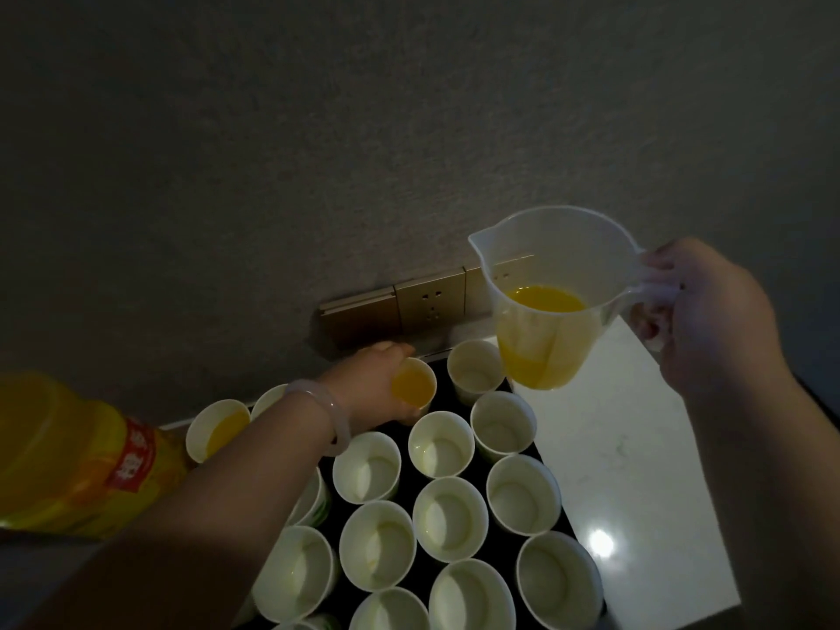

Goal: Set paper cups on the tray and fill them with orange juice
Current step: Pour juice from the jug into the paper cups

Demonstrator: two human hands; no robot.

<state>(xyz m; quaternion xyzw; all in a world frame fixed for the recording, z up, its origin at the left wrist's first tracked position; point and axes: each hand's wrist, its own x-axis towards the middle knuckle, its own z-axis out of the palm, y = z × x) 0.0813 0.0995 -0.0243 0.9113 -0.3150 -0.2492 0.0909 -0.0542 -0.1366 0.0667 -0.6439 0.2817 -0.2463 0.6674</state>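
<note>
Dim view, with much covered or cropped.
The left forearm (218, 507) covers parts of the half-covered cups (313, 497) on the tray (444, 399), which shows only as dark gaps. The left hand (368, 384) has its fingers mostly hidden behind the filled cup (412, 385). The juice bottle (54, 452) is cut by the left edge, its label unreadable. The bottom-row cups (391, 609) run off the frame. The pitcher (545, 302) hides one end of the socket panel (429, 302).

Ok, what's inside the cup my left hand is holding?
Orange juice, filling the cup well up its wall. The juice covers the bottom, and the left hand wraps and hides much of the outer wall.
</note>
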